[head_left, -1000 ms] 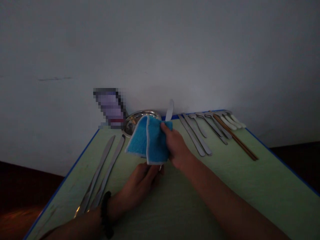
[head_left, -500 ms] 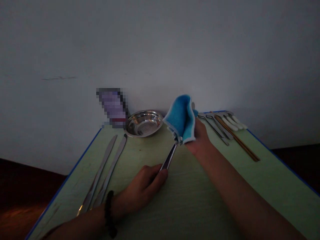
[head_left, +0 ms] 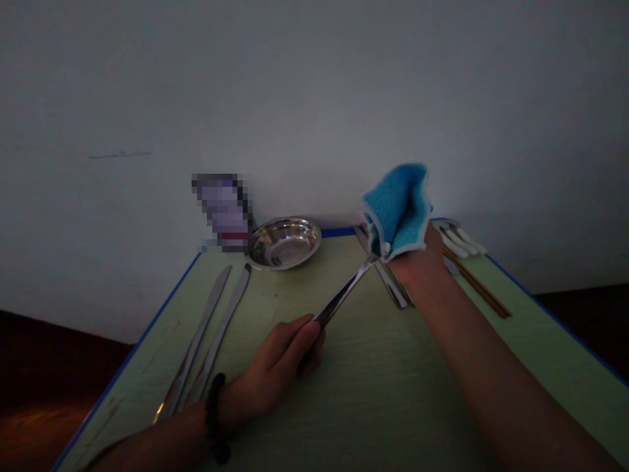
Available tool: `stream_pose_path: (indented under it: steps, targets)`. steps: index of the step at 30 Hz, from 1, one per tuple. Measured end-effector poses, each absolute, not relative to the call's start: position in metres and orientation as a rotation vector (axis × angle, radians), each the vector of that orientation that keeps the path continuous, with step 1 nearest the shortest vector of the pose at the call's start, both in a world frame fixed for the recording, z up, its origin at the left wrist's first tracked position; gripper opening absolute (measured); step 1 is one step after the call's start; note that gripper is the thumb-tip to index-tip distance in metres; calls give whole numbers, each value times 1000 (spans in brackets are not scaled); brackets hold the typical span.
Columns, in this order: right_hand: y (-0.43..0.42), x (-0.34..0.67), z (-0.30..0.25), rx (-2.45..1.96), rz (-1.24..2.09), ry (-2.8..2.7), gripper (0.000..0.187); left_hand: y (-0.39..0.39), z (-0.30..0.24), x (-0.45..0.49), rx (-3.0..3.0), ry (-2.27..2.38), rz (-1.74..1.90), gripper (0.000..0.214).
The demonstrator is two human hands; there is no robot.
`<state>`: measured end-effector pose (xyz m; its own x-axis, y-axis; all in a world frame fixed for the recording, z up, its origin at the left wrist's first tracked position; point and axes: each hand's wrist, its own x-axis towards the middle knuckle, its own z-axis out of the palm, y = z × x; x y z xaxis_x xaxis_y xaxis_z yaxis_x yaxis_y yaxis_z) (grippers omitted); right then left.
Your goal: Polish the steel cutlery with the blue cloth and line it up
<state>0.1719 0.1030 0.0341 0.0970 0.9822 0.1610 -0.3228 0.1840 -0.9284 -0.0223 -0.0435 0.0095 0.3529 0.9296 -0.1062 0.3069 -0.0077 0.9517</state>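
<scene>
My left hand (head_left: 289, 347), wearing a dark bead bracelet, is closed round the handle of a shiny metal piece of cutlery (head_left: 346, 288), held slanting up to the right above the table. At its far end is a folded blue cloth (head_left: 400, 203) with a pale edge. My right hand (head_left: 422, 262) grips this cloth from behind, its fingers mostly hidden. The cloth covers the cutlery's head, so its kind cannot be made out. Beneath the cloth, metal cutlery handles (head_left: 393, 288) lie on the table, partly hidden.
Two metal knives (head_left: 216, 328) lie at the left of the pale green table (head_left: 358, 393). A steel bowl (head_left: 285, 246) stands at the back beside a blurred-out upright device (head_left: 223, 210). Brown chopsticks (head_left: 479, 288) and several white-handled utensils (head_left: 459, 241) lie at right, before a wall.
My right hand and the cloth have moved right and slightly up, away from my left hand. More of the metal cutlery shows between the hands. Handles behind the cloth have come into view.
</scene>
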Motion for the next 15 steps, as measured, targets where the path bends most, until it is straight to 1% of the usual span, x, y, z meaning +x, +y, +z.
stream_pose_path:
  steps: [3, 8, 12, 15]
  targets:
    - [96, 168, 42, -819, 1206, -736, 49, -42, 8, -23, 1398, 1114, 781, 42]
    - [82, 152, 52, -750, 1303, -673, 48, -37, 3, -23, 1028, 958, 867, 38]
    - [77, 143, 53, -751, 1330, -698, 51, -35, 2, -23, 900, 898, 825, 37]
    - [72, 134, 47, -784, 1343, -877, 58, -35, 4, -22, 894, 904, 841, 36]
